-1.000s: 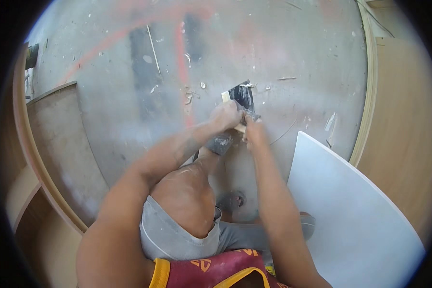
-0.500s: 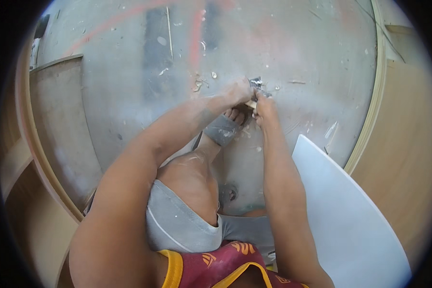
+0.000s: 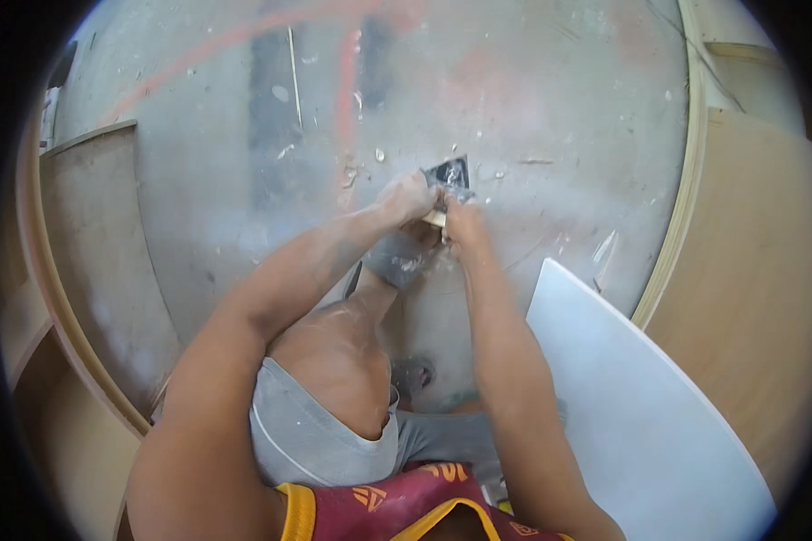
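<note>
Ahead of me, just above the floor, my left hand (image 3: 407, 197) and my right hand (image 3: 465, 224) are closed close together around a putty knife. Its dark, flared blade (image 3: 451, 172) points away from me and is smeared with pale paste. A light-coloured handle end (image 3: 436, 218) shows between the hands. Part of the grip is hidden by my fingers, and I cannot tell if a second blade lies against the first. My left foot, in a grey sandal (image 3: 397, 259), is just below the hands.
A large white panel (image 3: 618, 379) with a curved edge lies at my right. Beyond it runs a wooden frame strip (image 3: 681, 207) beside plywood. Curved wooden framing (image 3: 45, 261) stands on the left. The grey floor (image 3: 216, 162) carries red marks, paste crumbs and a thin stick (image 3: 295, 77).
My hands appear lower and further left, and the view has shifted slightly. The blade has turned, so more of its dark face shows. Both hands stay closed.
</note>
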`<action>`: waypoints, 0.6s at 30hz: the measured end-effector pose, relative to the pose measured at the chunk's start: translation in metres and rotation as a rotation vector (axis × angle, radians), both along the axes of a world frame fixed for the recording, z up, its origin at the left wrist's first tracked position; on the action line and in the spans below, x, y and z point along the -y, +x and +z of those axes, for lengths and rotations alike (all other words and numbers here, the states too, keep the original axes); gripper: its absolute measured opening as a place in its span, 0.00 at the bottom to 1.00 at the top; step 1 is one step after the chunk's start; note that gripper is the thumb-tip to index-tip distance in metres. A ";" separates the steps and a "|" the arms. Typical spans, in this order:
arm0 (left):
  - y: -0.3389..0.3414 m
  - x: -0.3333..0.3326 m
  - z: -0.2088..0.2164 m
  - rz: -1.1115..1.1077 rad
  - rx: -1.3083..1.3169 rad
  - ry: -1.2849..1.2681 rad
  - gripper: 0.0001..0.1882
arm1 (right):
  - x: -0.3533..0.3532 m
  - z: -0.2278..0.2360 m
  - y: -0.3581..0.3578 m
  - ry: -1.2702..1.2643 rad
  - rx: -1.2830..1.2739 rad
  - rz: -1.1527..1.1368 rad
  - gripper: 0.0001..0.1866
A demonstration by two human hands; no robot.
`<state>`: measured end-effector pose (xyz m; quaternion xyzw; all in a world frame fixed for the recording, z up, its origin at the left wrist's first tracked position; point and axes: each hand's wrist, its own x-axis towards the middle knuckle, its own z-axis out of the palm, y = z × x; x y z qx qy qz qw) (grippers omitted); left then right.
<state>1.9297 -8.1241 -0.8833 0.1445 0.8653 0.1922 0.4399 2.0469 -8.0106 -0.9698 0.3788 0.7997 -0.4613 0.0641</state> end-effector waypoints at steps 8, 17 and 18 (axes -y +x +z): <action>-0.011 -0.050 0.023 0.051 -0.075 0.176 0.23 | -0.048 -0.014 0.006 -0.195 -0.034 -0.139 0.19; -0.024 -0.025 0.006 0.097 -0.160 0.128 0.27 | -0.011 -0.028 -0.009 0.343 0.215 -0.019 0.32; -0.015 -0.032 0.008 0.086 -0.054 0.110 0.27 | -0.037 -0.038 0.019 0.182 0.262 0.146 0.31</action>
